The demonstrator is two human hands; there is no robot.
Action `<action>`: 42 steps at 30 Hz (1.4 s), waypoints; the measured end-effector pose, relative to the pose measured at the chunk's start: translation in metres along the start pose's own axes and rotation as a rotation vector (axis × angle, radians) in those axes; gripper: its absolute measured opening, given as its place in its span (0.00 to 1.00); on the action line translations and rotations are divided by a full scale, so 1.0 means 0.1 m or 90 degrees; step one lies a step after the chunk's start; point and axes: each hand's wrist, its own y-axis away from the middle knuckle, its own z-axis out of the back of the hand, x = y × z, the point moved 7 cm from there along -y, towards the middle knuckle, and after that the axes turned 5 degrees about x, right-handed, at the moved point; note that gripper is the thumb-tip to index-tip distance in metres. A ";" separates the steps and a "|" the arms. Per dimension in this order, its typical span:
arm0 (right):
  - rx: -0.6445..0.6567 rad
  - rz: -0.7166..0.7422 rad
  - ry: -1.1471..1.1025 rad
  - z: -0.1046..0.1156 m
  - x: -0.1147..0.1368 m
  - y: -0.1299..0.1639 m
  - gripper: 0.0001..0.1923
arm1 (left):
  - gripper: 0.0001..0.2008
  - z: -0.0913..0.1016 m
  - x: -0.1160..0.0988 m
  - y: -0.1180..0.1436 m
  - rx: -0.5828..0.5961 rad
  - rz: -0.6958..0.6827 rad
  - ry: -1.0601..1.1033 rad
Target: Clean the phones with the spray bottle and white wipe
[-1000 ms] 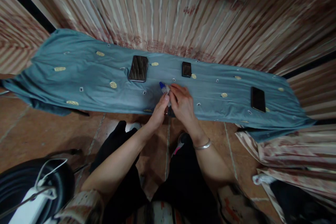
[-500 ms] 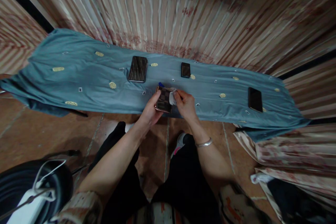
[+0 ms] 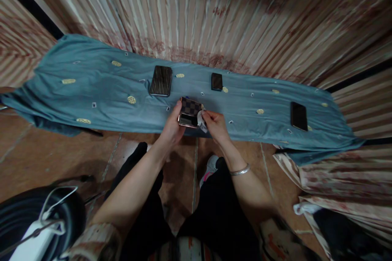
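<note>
Behind everything, a striped curtain (image 3: 214, 12) in pink and cream hangs as a backdrop, and across its foot stretches a long blue cloth (image 3: 76, 94) dotted with small yellow ovals. On that cloth lie three phones, well apart from one another: a large dark phone (image 3: 161, 80) left of centre, a small black phone (image 3: 217, 81) near the middle, and another black phone (image 3: 299, 116) far to the right. Below the cloth's near edge runs a brown tiled floor (image 3: 45, 155) (a black tyre with a white part shows at the lower left corner). Over the cloth's near edge, at the centre, the left hand (image 3: 170, 129) grips a phone with a checkered case (image 3: 190, 112) by its left side, thumb over the edge, holding it slightly tilted above the cloth. The right hand (image 3: 217, 127), a silver bangle (image 3: 240, 170) on its wrist, pinches a small white wipe (image 3: 200, 120) against the phone's right edge.
</note>
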 end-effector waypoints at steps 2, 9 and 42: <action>-0.015 -0.023 -0.060 -0.02 -0.05 0.01 0.28 | 0.19 0.03 -0.02 -0.01 -0.013 -0.034 -0.026; -0.037 -0.123 -0.309 -0.07 -0.13 0.03 0.17 | 0.19 0.28 -0.12 -0.08 -0.095 -0.146 -0.071; 0.033 0.274 0.220 -0.22 0.39 0.29 0.22 | 0.16 0.13 0.09 -0.05 0.017 -0.051 -0.114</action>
